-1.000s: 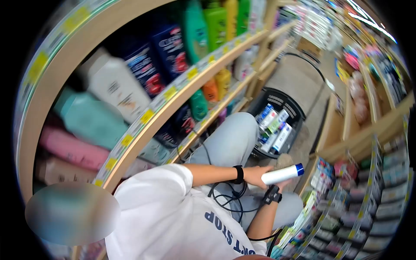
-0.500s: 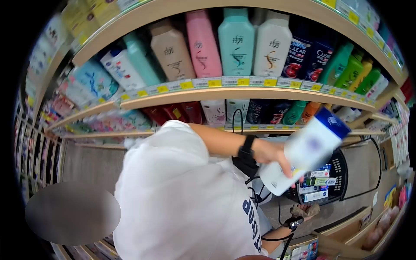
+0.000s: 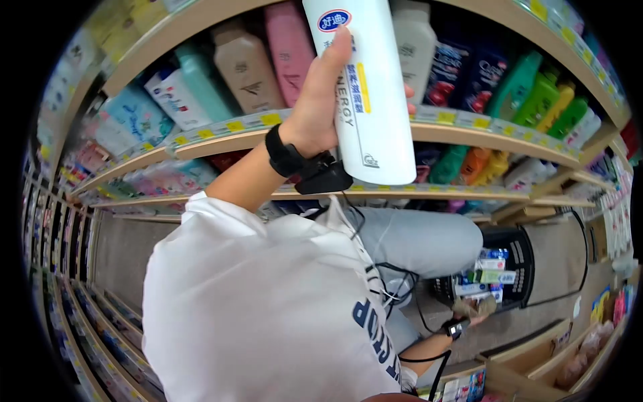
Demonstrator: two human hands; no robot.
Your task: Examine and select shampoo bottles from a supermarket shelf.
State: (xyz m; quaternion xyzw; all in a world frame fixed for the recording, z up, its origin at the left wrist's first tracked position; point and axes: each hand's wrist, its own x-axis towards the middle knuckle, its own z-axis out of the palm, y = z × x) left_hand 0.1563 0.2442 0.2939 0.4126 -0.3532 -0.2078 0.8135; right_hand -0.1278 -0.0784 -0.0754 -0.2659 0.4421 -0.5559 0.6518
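My left hand (image 3: 318,110) is wrapped around a large white shampoo bottle (image 3: 375,127), thumb across its front label and fingertips showing at its far side. The bottle is upright, slightly tilted, in front of the upper shelf (image 3: 469,130); its top runs out of view. Low on the right is my right hand (image 3: 477,319), beside the black basket (image 3: 519,264). Something greyish-brown (image 3: 477,307) covers or sits at that hand, and its fingers are not clear. Small cartons (image 3: 492,276) lie in the basket.
Behind the raised bottle stand a brown bottle (image 3: 246,70), a pink bottle (image 3: 289,53) and dark blue bottles (image 3: 455,70). Another shelf runs below. Black cables (image 3: 402,275) hang by my knee (image 3: 429,238). Open wooden bins (image 3: 536,352) are at lower right.
My left hand has lifted the white bottle from above the basket up and left to the shelf, turning it upright with its label facing me. My right hand stays beside the basket.
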